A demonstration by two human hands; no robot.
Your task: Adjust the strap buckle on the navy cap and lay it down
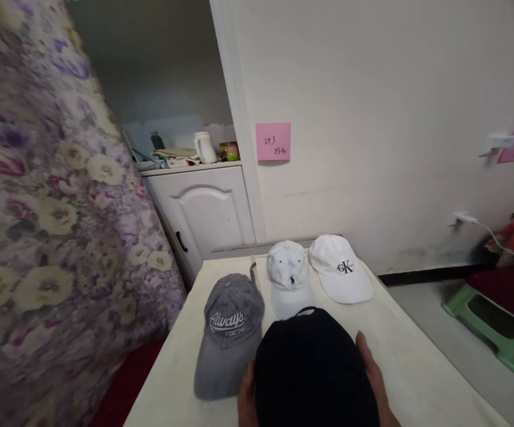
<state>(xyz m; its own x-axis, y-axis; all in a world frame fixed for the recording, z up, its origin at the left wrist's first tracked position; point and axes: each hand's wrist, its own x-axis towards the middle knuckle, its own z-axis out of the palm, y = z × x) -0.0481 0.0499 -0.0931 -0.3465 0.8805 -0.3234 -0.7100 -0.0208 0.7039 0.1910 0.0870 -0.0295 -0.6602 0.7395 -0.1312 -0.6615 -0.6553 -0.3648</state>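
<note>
A black cap (314, 367) is held between my two hands at the bottom of the head view, its strap loop pointing away from me. My left hand (247, 397) grips its left side, and my right hand (375, 379) grips the right side; most fingers are hidden beneath or behind it. Left of it, a grey cap (230, 332) with "Always" lettering lies on the table. Just beyond the black cap sits a pale blue cap (288, 273) with a small dark emblem. To its right rests a white cap (339, 267) marked "CK".
The caps lie on a cream-covered table (177, 356) against the wall. A floral curtain (61, 237) hangs at left, beside a white cabinet (208, 207) with a white jug (205, 147) on top. A green stool (492, 332) stands on the floor at right.
</note>
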